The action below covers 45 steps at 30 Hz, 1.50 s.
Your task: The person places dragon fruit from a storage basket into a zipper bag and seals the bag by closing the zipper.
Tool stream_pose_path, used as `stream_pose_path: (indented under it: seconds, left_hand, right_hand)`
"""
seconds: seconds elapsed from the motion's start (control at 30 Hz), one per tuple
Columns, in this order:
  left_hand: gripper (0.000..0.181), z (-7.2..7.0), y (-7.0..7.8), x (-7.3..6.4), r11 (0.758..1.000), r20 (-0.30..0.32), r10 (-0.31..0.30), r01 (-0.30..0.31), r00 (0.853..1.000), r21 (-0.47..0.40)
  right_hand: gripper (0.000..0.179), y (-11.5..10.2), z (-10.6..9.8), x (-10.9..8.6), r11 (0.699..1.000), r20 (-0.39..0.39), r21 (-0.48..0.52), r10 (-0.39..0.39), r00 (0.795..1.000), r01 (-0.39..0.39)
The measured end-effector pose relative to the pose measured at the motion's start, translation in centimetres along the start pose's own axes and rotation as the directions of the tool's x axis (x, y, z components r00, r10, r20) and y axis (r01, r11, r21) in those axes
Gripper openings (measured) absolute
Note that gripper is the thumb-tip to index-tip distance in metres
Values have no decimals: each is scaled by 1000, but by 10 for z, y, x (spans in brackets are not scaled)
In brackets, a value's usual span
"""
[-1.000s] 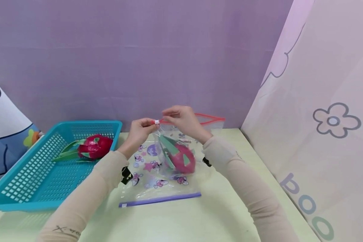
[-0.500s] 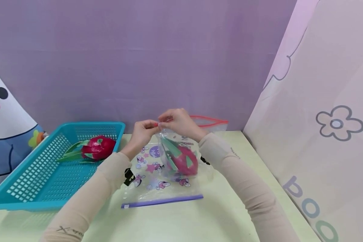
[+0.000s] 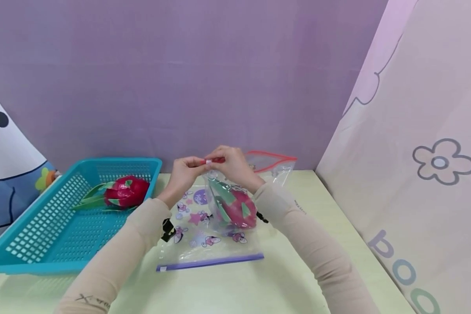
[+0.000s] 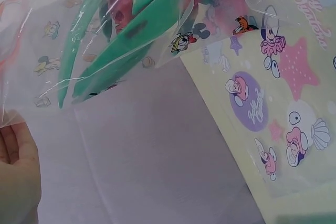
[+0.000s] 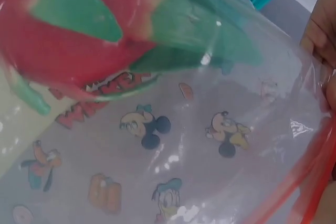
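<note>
Both hands are together at the left end of the red zip strip (image 3: 272, 163) on a clear cartoon-printed zip bag (image 5: 189, 124). My left hand (image 3: 182, 176) pinches the strip's corner. Just to its right, my right hand (image 3: 235, 168) pinches the strip by the white slider (image 3: 208, 162), which shows between the two hands. Farther right, the bag's mouth gapes. Inside the bag lies a red dragon fruit (image 3: 245, 211) with green leaves (image 4: 131, 45), seen through the plastic in every view.
A second clear bag (image 3: 180, 250) with a purple zip lies flat on the table beneath. At left, a teal basket (image 3: 31, 267) holds another dragon fruit (image 3: 127, 192). Purple cloth (image 3: 235, 78) hangs behind, and a printed pale panel (image 3: 396, 174) stands at right.
My right hand has moved left along the zip strip to the slider, near my left hand. The slider, hidden half a second ago, shows again. The view has shifted slightly.
</note>
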<state>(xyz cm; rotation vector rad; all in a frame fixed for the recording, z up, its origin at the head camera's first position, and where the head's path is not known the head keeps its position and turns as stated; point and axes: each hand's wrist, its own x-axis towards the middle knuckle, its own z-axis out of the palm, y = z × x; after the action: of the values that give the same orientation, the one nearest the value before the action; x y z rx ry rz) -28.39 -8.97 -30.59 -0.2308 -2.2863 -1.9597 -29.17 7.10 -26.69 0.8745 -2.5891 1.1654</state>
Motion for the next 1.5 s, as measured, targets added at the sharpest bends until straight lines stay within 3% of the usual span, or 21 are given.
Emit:
stream_pose_path:
  seconds: [0.17, 0.43, 0.77, 1.03, 1.3, 1.5]
  left_hand:
    - [30, 0, -1, 0, 1000, 14, 7, -7, 1000, -16]
    - [29, 2, -4, 2, 1000, 20, 0, 0, 1000, -29]
    - [34, -1, -9, 0, 1000, 46, -13, 15, 999, -26]
    - [29, -2, -9, 2, 999, 35, 31, -29, 999, -38]
    - [27, -7, -11, 1, 998, 28, 38, -36, 999, -41]
    - [26, -5, -12, 2, 998, 23, -2, 4, 1000, -64]
  right_hand:
    - [19, 0, 6, -2, 1000, -60, 6, 25, 998, -25]
    - [13, 0, 9, -8, 1000, -140, -7, -2, 990, 1]
    - [11, 0, 10, -8, 995, -121, -95, -47, 991, 36]
    - [11, 0, 8, -8, 989, -137, -115, -111, 984, 95]
    - [12, 5, 5, -9, 981, -139, -179, -106, 985, 81]
    - [13, 8, 1, -11, 980, -149, -187, -101, 984, 72]
